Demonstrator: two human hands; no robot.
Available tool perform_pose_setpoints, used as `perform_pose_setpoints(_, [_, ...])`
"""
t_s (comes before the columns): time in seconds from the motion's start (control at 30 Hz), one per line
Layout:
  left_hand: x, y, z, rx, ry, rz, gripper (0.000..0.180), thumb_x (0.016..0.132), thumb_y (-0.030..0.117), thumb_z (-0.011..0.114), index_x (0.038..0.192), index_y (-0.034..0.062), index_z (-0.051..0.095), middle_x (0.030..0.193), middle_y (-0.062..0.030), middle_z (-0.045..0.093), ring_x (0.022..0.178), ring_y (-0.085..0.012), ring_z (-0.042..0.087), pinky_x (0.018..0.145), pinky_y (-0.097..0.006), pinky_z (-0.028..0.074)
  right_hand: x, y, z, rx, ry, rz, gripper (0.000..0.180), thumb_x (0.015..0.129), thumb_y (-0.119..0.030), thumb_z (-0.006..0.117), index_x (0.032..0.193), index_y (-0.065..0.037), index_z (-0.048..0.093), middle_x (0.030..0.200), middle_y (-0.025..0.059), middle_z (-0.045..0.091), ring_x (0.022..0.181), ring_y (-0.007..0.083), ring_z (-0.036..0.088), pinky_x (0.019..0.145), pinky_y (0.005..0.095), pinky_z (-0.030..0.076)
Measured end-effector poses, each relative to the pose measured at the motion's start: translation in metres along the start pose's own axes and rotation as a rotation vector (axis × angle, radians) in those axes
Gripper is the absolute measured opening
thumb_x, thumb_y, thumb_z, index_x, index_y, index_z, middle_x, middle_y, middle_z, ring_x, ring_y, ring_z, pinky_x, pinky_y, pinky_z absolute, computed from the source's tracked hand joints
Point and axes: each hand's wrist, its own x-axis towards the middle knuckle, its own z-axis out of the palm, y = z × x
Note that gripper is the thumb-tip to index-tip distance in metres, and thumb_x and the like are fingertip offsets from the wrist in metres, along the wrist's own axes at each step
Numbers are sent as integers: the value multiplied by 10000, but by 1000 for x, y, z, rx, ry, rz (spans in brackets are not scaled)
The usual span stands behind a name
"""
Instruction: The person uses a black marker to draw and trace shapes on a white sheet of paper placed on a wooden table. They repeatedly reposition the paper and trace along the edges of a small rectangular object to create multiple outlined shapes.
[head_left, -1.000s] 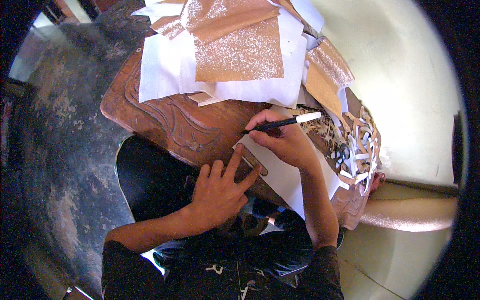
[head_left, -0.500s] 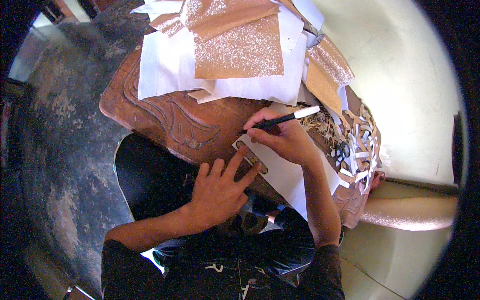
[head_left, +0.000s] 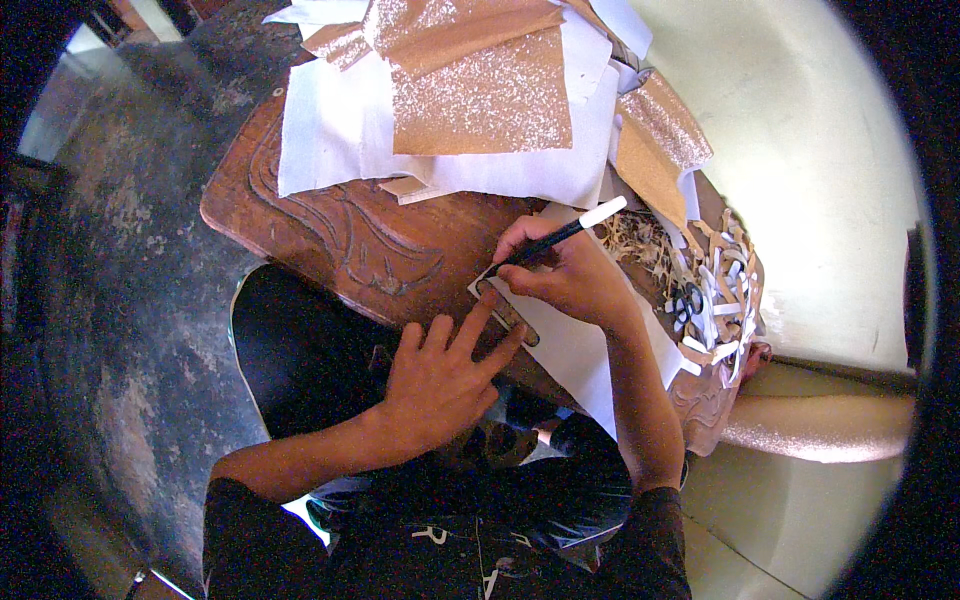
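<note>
My right hand (head_left: 560, 275) is closed round a black pen (head_left: 560, 235) with a white end, which points up and to the right. Its tip is down at the upper left corner of a white sheet (head_left: 575, 355), close to a narrow, round-ended brownish strip (head_left: 508, 316) lying on that sheet. With its fingers spread, my left hand (head_left: 435, 385) reaches in from the left. Two of its fingertips press on the strip, one near each end, and the hand holds nothing in a grip.
The sheet lies on a carved wooden table (head_left: 330, 235). Glittery copper-coloured material (head_left: 480, 95) and white sheets (head_left: 335, 130) are piled at the far side. To the right are cut strips (head_left: 725, 300), black-handled scissors (head_left: 688, 302) and brown scraps (head_left: 637, 245). A glittery roll (head_left: 820, 425) lies beyond.
The pen has tilted slightly, its white end moving a little left and down, while my right hand stays by the strip's upper end. My left hand keeps its place on the strip.
</note>
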Motion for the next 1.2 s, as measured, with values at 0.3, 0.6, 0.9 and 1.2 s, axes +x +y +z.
perform_pose_setpoints(0.3, [1, 0, -1, 6, -4, -2, 648, 711, 325, 750, 1344, 306, 615, 1506, -133, 433, 932, -262, 506, 724, -424, 397, 5, -1, 0, -73, -24, -61, 121, 835, -79, 723, 932, -58, 654, 837, -1, 632, 786, 82, 576, 720, 252, 481])
perform_pose_setpoints(0.6, [1, 0, -2, -2, 7, 4, 636, 706, 315, 748, 1330, 290, 626, 1502, -138, 439, 933, -262, 508, 723, -419, 397, 9, -9, -3, -100, -50, -51, 123, 826, -77, 730, 918, -46, 655, 815, 24, 652, 797, 105, 607, 739, 273, 499])
perform_pose_setpoints(0.9, [1, -1, -1, -10, 16, 7, 632, 701, 298, 738, 1324, 277, 631, 1498, -146, 441, 921, -265, 505, 712, -415, 389, 16, -10, -2, -179, -90, -44, 144, 818, -97, 745, 916, -45, 653, 826, 40, 671, 796, 125, 624, 743, 289, 507])
perform_pose_setpoints(1.2, [2, -1, 0, -9, -1, 5, 637, 706, 304, 739, 1331, 279, 624, 1520, -143, 417, 928, -270, 502, 718, -418, 392, 18, -12, -3, -182, -125, -2, 132, 811, -92, 740, 907, -53, 659, 811, 41, 674, 781, 129, 625, 730, 289, 505])
